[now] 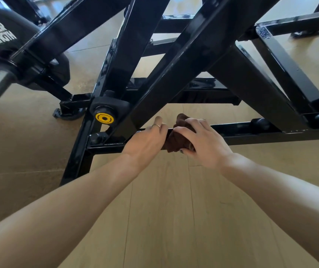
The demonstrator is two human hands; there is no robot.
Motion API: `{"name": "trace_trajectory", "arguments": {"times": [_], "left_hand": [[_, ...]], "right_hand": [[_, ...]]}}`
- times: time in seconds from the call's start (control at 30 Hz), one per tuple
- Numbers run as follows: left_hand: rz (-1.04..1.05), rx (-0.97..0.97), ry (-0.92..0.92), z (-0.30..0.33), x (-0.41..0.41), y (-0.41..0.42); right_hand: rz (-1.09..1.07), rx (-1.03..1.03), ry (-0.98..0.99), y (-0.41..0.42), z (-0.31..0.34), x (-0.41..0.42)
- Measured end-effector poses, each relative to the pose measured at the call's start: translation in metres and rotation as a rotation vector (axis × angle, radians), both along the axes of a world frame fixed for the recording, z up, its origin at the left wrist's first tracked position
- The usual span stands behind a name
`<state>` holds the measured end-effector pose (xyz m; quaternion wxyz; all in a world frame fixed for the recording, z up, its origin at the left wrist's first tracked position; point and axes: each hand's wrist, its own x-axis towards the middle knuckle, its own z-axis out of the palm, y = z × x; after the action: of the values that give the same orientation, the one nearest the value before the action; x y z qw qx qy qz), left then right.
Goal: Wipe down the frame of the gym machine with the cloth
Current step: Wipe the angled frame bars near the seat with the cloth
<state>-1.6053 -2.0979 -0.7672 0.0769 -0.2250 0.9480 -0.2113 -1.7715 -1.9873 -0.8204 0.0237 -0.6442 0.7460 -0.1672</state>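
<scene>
Cloth [176, 135] is bunched in my right hand [199, 140] on the low crossbar [251, 132], which runs sideways, while my left hand [147, 140] grips the bar just beside it.

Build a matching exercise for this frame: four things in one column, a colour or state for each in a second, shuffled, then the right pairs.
Things:
1. cloth
2. pivot label
3. left hand
4. floor

States:
A. light wood planks
B. yellow, round
C. dark brown, bunched on the low frame bar
D. wears a ring, fingers over the bar beside the cloth

Pairs: 1-C, 2-B, 3-D, 4-A
</scene>
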Motion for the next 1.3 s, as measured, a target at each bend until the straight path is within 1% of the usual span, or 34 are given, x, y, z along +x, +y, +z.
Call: {"name": "trace_trajectory", "arguments": {"times": [0.1, 0.27, 0.47, 0.6, 0.73, 0.83, 0.97, 1.03, 1.13, 1.3], "left_hand": [[0.01, -0.034, -0.013, 0.005, 0.007, -0.002], [-0.163, -0.116, -0.102, 0.006, 0.01, -0.002], [-0.181, -0.216, -0.201, 0.004, 0.011, -0.001], [-0.151, -0.227, -0.201, 0.003, 0.007, -0.002], [-0.059, -0.24, -0.23, -0.001, 0.001, 0.001], [0.005, -0.252, -0.288, -0.002, -0.004, 0.005], [0.034, -0.31, -0.382, -0.006, -0.006, 0.011], [0.024, -0.305, -0.376, -0.005, -0.005, 0.009], [0.009, -0.224, -0.331, -0.002, 0.001, 0.003], [-0.012, -0.211, -0.306, -0.011, 0.013, 0.007]], "right_hand": [[-0.001, 0.005, 0.001, 0.0, 0.0, 0.001], [0.003, 0.008, -0.002, 0.0, 0.001, 0.001], [0.001, 0.001, 0.005, 0.0, -0.001, 0.0], [-0.006, 0.004, 0.008, 0.0, -0.002, 0.001], [-0.011, 0.001, 0.008, 0.0, -0.001, 0.002], [-0.012, 0.012, 0.02, -0.001, 0.0, 0.002], [-0.009, 0.017, 0.015, 0.0, 0.001, 0.002], [-0.006, 0.014, 0.011, 0.0, 0.0, 0.001], [-0.005, 0.015, 0.009, -0.001, 0.0, 0.002], [-0.013, 0.003, -0.001, 0.0, 0.0, 0.002]]}}
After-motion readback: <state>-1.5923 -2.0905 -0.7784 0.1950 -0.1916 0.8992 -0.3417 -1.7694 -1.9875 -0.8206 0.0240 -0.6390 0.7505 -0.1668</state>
